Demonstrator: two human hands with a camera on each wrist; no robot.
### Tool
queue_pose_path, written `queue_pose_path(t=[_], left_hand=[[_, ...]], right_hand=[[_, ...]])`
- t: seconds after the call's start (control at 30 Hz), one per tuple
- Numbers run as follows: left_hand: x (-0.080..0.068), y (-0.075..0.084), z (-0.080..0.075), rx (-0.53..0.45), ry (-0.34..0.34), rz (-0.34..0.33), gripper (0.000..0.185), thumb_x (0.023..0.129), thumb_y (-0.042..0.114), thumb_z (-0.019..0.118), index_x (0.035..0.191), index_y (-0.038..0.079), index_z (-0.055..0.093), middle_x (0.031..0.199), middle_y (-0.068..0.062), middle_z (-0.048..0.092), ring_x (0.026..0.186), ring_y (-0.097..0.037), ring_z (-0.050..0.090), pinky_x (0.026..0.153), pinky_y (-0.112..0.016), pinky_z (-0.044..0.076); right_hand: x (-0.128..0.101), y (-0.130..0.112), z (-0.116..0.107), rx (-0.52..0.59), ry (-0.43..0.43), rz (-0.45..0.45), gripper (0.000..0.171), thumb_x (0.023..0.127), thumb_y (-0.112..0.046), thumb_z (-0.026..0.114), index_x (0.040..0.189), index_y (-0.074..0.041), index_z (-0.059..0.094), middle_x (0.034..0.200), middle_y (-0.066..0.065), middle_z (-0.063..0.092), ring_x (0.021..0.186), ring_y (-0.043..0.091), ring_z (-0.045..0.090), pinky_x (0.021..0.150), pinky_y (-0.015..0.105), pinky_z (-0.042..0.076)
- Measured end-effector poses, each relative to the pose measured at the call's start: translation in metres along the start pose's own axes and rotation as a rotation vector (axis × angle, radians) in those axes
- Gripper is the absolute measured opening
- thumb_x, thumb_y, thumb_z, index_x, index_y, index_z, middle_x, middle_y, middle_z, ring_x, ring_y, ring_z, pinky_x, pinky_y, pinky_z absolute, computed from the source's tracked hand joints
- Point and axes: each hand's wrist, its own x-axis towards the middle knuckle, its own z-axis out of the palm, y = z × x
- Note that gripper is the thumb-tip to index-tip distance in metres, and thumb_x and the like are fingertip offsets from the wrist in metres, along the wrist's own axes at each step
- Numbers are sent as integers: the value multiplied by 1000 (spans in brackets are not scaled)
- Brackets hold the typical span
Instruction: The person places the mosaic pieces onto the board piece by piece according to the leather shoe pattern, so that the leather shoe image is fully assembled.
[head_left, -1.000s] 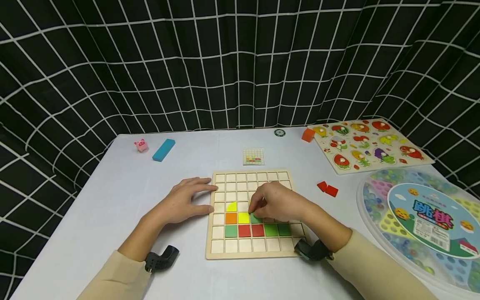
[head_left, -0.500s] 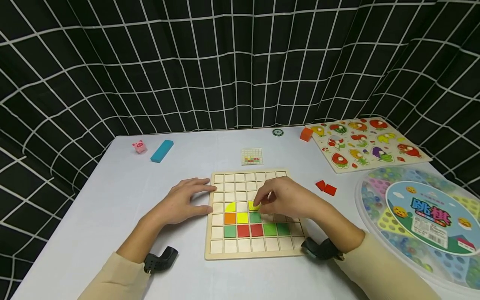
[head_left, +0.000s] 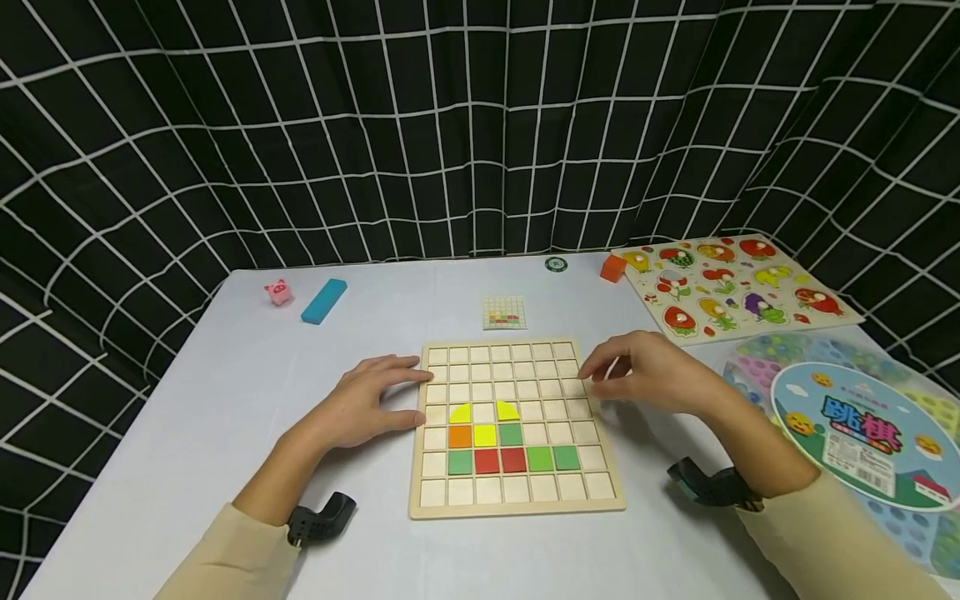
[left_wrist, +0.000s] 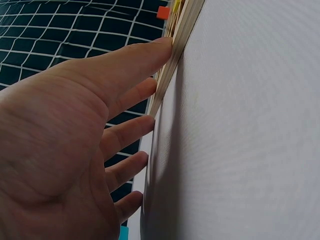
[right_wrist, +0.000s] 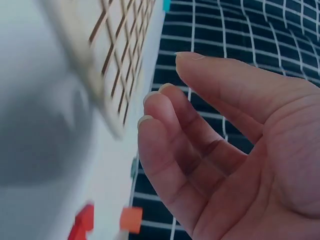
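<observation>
Left hand (head_left: 367, 402) lies flat on the table (head_left: 247, 400), fingers straight, tips pressed against the nine o'clock edge of the board (head_left: 516, 497); the left wrist view shows the thumb (left_wrist: 150, 52) right on that wooden rim. It grips nothing. Right hand (head_left: 651, 373) hangs over the board's three o'clock edge, fingers loosely bent and parted, palm empty in the right wrist view, where the fingertips (right_wrist: 150, 112) show no piece between them. On the board, two yellow quarter-rounds (head_left: 507, 411) sit with a bare cell between them; under them an orange, a yellow and a green tile (head_left: 511, 434), then a row of green, red, red, green, green. Two loose red tiles (right_wrist: 82, 222) lie on the table near the right hand. At twelve o'clock of the board lies a pattern card (head_left: 504, 312).
</observation>
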Motion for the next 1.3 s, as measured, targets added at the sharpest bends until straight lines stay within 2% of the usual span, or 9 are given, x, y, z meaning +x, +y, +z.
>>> queue_pose_path(t=[0.3, 0.47, 0.67, 0.87, 1.13, 1.3], left_hand=[[0, 1, 0, 0, 1, 7, 56, 91, 38, 78, 143, 24, 64, 160, -9, 47, 151, -40, 33, 118, -69, 26], [-1, 1, 0, 4, 4, 20, 56, 91, 38, 78, 143, 23, 64, 160, -10, 48, 151, -41, 34, 118, -69, 26], [-1, 0, 0, -2, 4, 16, 56, 91, 38, 78, 143, 23, 64, 159, -10, 48, 150, -40, 34, 118, -69, 26], [-1, 1, -1, 1, 3, 18, 56, 91, 39, 77, 143, 23, 64, 160, -10, 47, 150, -40, 34, 119, -69, 25], [-1, 2, -1, 4, 4, 16, 56, 91, 38, 77, 143, 22, 64, 160, -11, 47, 151, -41, 34, 119, -69, 25], [-1, 2, -1, 1, 2, 16, 56, 91, 38, 77, 143, 22, 64, 160, -12, 47, 151, -41, 33, 119, -69, 25]], right_hand=[[-17, 30, -23, -75, 67, 109, 21, 88, -12, 82, 108, -7, 78, 94, 1, 74, 77, 17, 60, 61, 25, 50], [-19, 41, -29, -87, 59, 188, 20, 89, -11, 79, 108, -6, 78, 94, 2, 72, 79, 19, 62, 63, 28, 53], [-17, 55, -32, -178, 61, 241, 24, 87, -14, 80, 109, -5, 76, 94, 6, 70, 82, 22, 58, 65, 30, 50], [-17, 66, -32, -241, 13, 316, 30, 86, -15, 81, 111, 0, 74, 92, 9, 69, 82, 22, 56, 67, 29, 49], [-13, 65, -28, -236, 12, 334, 24, 84, -13, 83, 101, -3, 70, 89, 8, 65, 82, 23, 54, 66, 29, 48], [-15, 62, -30, -133, 32, 337, 22, 86, -12, 81, 98, -3, 66, 86, 7, 62, 75, 21, 56, 61, 30, 50]])
